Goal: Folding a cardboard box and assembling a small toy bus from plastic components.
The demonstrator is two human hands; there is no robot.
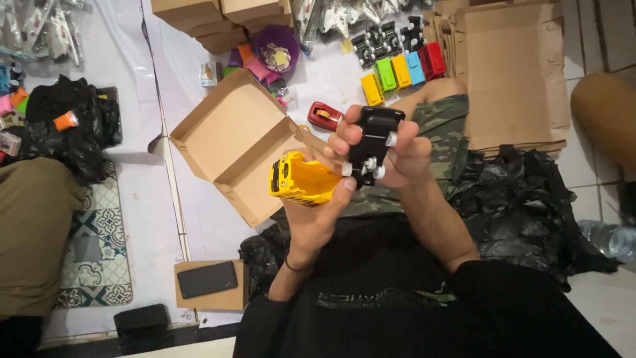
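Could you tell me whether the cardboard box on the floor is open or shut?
Open: the cardboard box has its lid folded back, interior empty.

At my ten o'clock lies an open cardboard box [233, 142], at twelve a row of coloured toy bodies [402, 71], at seven a dark phone [207, 279] on cardboard.

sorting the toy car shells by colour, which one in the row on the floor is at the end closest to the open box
The yellow shell. It sits at the left end of the row, nearest the open cardboard box; green, orange, blue and red follow.
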